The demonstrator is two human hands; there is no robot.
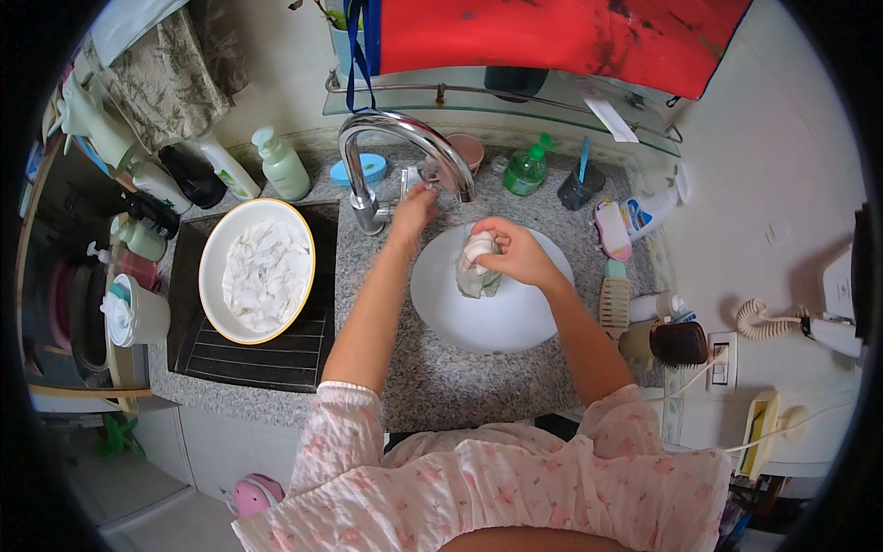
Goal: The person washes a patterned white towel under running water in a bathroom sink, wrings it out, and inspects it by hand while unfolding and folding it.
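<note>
My right hand (514, 252) grips a bunched, pale striped cloth (480, 265) over the white oval washbasin (483, 324). The lower part of the cloth hangs down inside the basin. My left hand (414, 214) is raised by the chrome faucet (407, 124), at the handle on its right side; the fingertips are partly hidden, so whether they hold the handle is unclear. No stream of water can be made out below the spout. Left of the basin, a white bowl with a yellow rim (204, 276) holds wet-looking white cloths (265, 276).
Behind the basin stand a blue soap dish (359, 169), a green soap bottle (526, 169) and a dark cup (578, 188). A comb (614, 300) and a brush (679, 343) lie right. Several bottles and a white bucket (148, 317) stand left. A glass shelf (428, 103) hangs above.
</note>
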